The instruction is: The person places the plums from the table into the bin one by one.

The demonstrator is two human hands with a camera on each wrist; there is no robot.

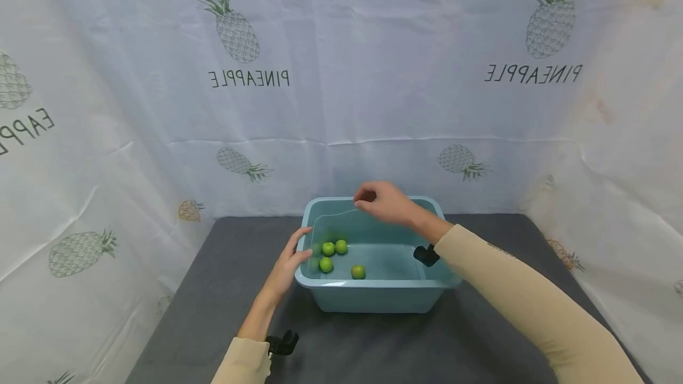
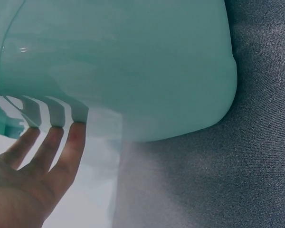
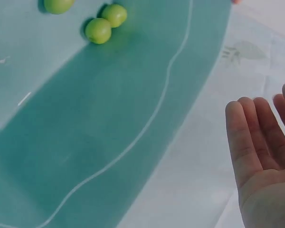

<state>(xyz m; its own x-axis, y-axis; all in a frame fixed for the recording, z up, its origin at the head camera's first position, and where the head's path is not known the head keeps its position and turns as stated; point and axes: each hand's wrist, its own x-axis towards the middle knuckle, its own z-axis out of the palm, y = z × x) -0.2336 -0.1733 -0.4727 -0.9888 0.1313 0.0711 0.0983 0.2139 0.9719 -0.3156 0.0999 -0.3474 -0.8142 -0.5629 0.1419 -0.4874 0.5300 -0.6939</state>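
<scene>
My left hand (image 1: pixel 288 262) grips the left rim of a light blue-green plastic basin (image 1: pixel 373 284). In the left wrist view, three fingers (image 2: pixel 76 137) touch the basin's side (image 2: pixel 147 61) below the rim. Over the basin's back rim hovers my right hand (image 1: pixel 386 201), its thumb and index finger close together; nothing shows between them. Its other fingers (image 3: pixel 240 133) extend fairly straight in the right wrist view. Several small round green fruits (image 1: pixel 328 248) lie inside the basin on its left; one, a yellowish-green fruit (image 1: pixel 358 272), sits apart near the front wall.
The basin stands on a dark grey cloth-covered table (image 1: pixel 224 283). White cloth (image 1: pixel 352 76) printed with pineapples hangs behind it and at both sides. A pale curved line (image 3: pixel 152 116) runs along the basin's inner wall. Black wrist devices (image 1: pixel 283 342) are worn on both arms.
</scene>
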